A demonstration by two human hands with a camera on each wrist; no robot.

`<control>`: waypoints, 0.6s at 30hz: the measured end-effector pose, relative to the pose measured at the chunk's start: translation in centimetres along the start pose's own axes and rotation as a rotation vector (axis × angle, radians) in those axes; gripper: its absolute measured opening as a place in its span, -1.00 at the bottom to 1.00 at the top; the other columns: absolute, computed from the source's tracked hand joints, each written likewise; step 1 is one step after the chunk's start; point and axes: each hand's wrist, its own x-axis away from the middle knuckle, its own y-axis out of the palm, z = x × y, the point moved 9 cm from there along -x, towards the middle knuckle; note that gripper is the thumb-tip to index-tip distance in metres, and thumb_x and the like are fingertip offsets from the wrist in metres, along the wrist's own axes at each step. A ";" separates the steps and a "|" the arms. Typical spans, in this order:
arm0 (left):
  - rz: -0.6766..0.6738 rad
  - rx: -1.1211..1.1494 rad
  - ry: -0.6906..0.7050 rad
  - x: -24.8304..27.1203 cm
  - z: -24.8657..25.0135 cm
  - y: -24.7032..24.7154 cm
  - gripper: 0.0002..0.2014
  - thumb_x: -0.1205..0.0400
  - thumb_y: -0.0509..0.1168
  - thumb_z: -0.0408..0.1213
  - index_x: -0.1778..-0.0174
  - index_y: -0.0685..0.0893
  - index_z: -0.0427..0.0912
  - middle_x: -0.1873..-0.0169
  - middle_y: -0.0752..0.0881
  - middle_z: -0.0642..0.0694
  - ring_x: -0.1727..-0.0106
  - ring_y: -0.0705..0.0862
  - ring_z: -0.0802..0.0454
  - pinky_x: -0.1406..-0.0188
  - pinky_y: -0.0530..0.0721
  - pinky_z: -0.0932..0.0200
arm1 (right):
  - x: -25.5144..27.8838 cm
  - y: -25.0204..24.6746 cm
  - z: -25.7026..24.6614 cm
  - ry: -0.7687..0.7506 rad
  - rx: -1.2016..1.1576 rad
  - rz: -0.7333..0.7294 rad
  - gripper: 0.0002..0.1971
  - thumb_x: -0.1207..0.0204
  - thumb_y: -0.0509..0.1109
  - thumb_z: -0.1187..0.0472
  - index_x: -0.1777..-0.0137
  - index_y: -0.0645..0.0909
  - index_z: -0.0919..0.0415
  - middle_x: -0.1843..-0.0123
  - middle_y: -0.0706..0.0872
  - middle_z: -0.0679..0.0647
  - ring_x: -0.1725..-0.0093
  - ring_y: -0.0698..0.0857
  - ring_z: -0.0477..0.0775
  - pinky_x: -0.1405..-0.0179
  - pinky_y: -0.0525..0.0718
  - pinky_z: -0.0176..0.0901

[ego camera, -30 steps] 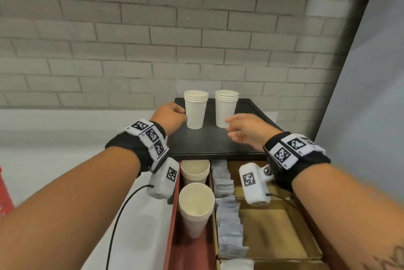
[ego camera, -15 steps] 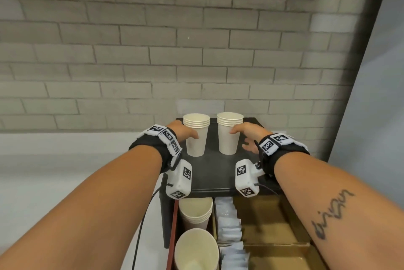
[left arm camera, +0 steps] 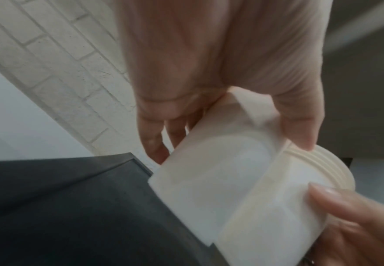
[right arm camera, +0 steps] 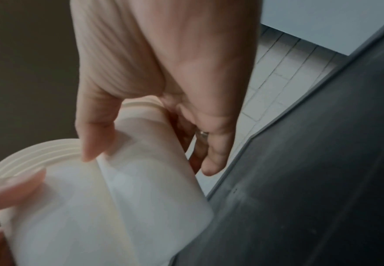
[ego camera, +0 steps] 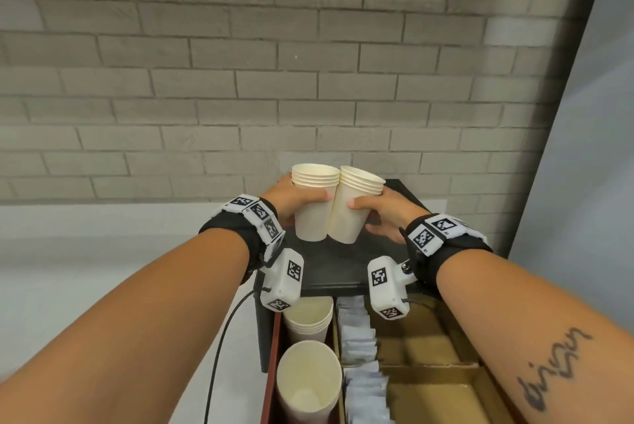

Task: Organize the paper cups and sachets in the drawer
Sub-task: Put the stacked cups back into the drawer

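Cream paper cups all over the head view; the left hand (ego camera: pixel 291 199) has its fingers wrapped round one stack of cups (ego camera: pixel 314 202), and the right hand (ego camera: pixel 384 214) grips a second stack (ego camera: pixel 351 205) that leans left so the two rims touch; both stacks sit just above the black tabletop (ego camera: pixel 343 269), can't tell if the bases still touch it. Below that the open drawer (ego camera: pixel 272 355) already has two more cup stacks (ego camera: pixel 308 379) along its left side, a row of pale sachets (ego camera: pixel 360 355) just to their right, and brown cardboard compartments (ego camera: pixel 429 389) right of those.

Left wrist view, pretty blurry; thumb on one side and fingers (left arm camera: pixel 151 142) on the other, clamped on the left stack (left arm camera: pixel 209 180); the other stack (left arm camera: pixel 277 207) presses against it, with a right-hand fingertip (left arm camera: pixel 336 198) on it; dark tabletop (left arm camera: pixel 61 207) underneath.

Right wrist view; right hand (right arm camera: pixel 163 72) curled round its stack (right arm camera: pixel 154 172), ring (right arm camera: pixel 203 134) on one finger; the left stack (right arm camera: pixel 56 207) touches it, with a left fingertip (right arm camera: pixel 11 189) on top.
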 end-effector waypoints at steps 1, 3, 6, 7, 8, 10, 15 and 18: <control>-0.007 0.008 0.029 0.7 0.5 0.0 -0.57 -0.56 0.36 -0.43 -0.37 0.54 -0.17 -0.12 0.71 -0.14 -0.08 0.71 -0.05 0.24 0.72 0.16 | 1.0 0.2 -0.5 -0.030 -0.022 -0.010 -0.55 -0.43 0.46 0.35 -0.31 0.54 0.06 -0.20 0.68 0.02 -0.26 0.56 0.08 -0.23 0.42 0.07; -0.028 0.018 0.074 2.6 1.7 0.3 -0.60 -0.59 0.34 -0.42 -0.35 0.53 -0.13 -0.04 0.71 -0.05 0.01 0.70 0.09 0.34 0.71 0.27 | 3.2 0.4 -1.4 -0.098 -0.065 -0.015 -0.47 -0.43 0.47 0.37 -0.40 0.49 0.11 -0.25 0.68 0.05 -0.29 0.59 0.10 -0.25 0.50 0.07; -0.046 0.015 0.111 5.9 2.9 0.7 -0.64 -0.53 0.41 -0.32 -0.21 0.56 0.00 0.01 0.71 0.03 0.02 0.69 0.14 0.30 0.70 0.25 | 7.9 1.1 -2.8 -0.201 -0.114 -0.062 -0.57 -0.48 0.40 0.41 -0.32 0.51 0.10 -0.18 0.70 0.05 -0.21 0.64 0.06 -0.09 0.65 -0.02; -0.056 0.005 0.126 7.1 3.3 0.8 -0.61 -0.45 0.43 -0.26 -0.18 0.56 0.04 -0.01 0.72 0.03 -0.01 0.70 0.13 0.24 0.70 0.21 | 9.6 1.4 -3.0 -0.225 -0.115 -0.089 -0.60 -0.49 0.37 0.42 -0.27 0.52 0.06 -0.15 0.69 0.04 -0.18 0.65 0.04 -0.08 0.66 -0.03; -0.066 0.001 0.134 8.2 3.5 0.9 -0.57 -0.38 0.42 -0.21 -0.18 0.57 0.05 -0.03 0.73 0.02 -0.03 0.71 0.12 0.20 0.72 0.19 | 11.1 1.6 -3.1 -0.242 -0.115 -0.124 -0.62 -0.50 0.34 0.43 -0.24 0.52 0.03 -0.14 0.69 0.04 -0.17 0.65 0.03 -0.12 0.66 -0.01; -0.071 0.024 0.149 10.6 3.6 0.9 -0.50 -0.33 0.39 -0.18 -0.22 0.55 0.03 -0.03 0.73 0.01 -0.03 0.71 0.12 0.20 0.74 0.19 | 14.0 2.2 -2.5 -0.245 -0.100 -0.198 -0.60 -0.49 0.33 0.43 -0.26 0.51 0.04 -0.17 0.68 0.07 -0.21 0.65 0.06 -0.18 0.66 0.01; -0.061 0.061 0.148 15.4 1.6 0.5 -0.46 -0.23 0.48 -0.15 -0.17 0.59 0.08 -0.02 0.75 0.04 -0.07 0.72 0.10 0.13 0.73 0.14 | 19.1 5.1 2.0 -0.178 0.012 -0.342 -0.45 -0.30 0.48 0.42 -0.29 0.54 0.05 -0.21 0.71 0.09 -0.23 0.67 0.05 -0.21 0.67 0.00; -0.049 0.049 0.138 17.4 -0.4 0.1 -0.39 -0.11 0.49 -0.01 -0.14 0.63 0.12 0.00 0.78 0.09 -0.09 0.73 0.10 0.06 0.73 0.08 | 21.4 7.4 5.1 -0.178 0.124 -0.423 -0.29 -0.20 0.55 0.39 -0.40 0.47 0.12 -0.31 0.68 0.10 -0.29 0.66 0.00 -0.28 0.65 -0.11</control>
